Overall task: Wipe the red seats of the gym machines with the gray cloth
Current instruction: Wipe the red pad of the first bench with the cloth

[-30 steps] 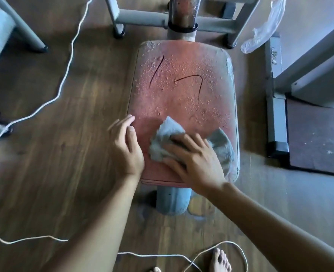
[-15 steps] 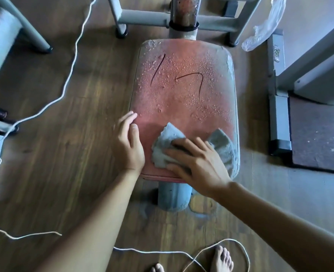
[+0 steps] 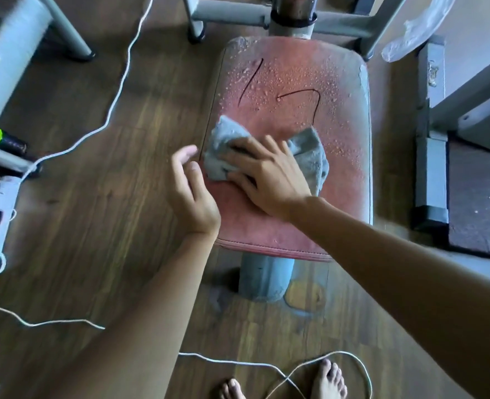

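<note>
Wet red seat, gray cloth under right hand

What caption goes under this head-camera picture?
Right hand presses gray cloth on wet red seat; left hand hovers beside it.

**Dust, droplets and worn vinyl on a gym seat**

The red seat looks like leather-grain vinyl with a piped front edge. Its far half is matt with pale dust and beaded droplets, and its near half is darker and smoother. The gray cloth on it is a soft, fuzzy, rumpled fabric. The frame tubes are gray-painted metal with a dull sheen, and the post under the seat looks scuffed. The floor is dark wood-grain plank with low gloss. Clear, crinkled plastic wrap glints at upper right. A smooth white cord trails nearby.
</note>
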`<state>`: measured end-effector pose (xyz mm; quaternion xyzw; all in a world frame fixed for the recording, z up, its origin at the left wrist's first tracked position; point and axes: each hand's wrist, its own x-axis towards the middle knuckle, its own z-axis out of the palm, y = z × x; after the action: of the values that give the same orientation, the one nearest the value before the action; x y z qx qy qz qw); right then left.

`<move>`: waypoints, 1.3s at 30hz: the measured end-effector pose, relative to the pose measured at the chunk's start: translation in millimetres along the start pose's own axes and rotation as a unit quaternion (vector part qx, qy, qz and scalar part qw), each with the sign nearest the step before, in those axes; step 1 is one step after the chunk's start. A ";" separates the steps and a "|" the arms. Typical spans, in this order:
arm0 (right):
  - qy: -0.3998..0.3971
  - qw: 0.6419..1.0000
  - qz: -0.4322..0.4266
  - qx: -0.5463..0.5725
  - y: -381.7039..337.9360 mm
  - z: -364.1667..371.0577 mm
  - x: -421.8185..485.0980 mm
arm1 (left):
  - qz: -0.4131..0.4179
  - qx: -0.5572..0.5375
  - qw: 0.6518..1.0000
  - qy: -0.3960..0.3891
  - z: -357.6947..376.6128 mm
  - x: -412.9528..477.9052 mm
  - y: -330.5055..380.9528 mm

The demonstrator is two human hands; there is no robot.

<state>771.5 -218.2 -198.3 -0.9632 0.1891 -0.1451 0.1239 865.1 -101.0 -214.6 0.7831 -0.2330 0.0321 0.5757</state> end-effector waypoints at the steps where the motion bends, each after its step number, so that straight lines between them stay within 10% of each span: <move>1: -0.010 0.999 -0.040 0.003 0.5 -1.6 -7.4 | 0.002 -0.001 1.000 0.005 -0.3 -0.2 -0.3; 18: -0.069 0.996 -0.047 -0.024 51.6 -54.8 -98.2 | 0.018 0.128 0.988 -0.085 15.3 13.4 10.9; 34: 0.043 0.987 0.144 -0.059 122.3 -39.0 41.3 | 0.093 0.186 0.969 -0.131 53.0 39.6 15.7; 39: -0.011 0.999 -0.017 -0.029 92.3 -46.0 -25.1 | 0.079 0.181 0.969 -0.150 52.9 42.3 17.0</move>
<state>703.9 -299.5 -188.6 -0.9710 0.1758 -0.1309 0.0953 884.4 -167.2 -203.7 0.8493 -0.3677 0.0012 0.3787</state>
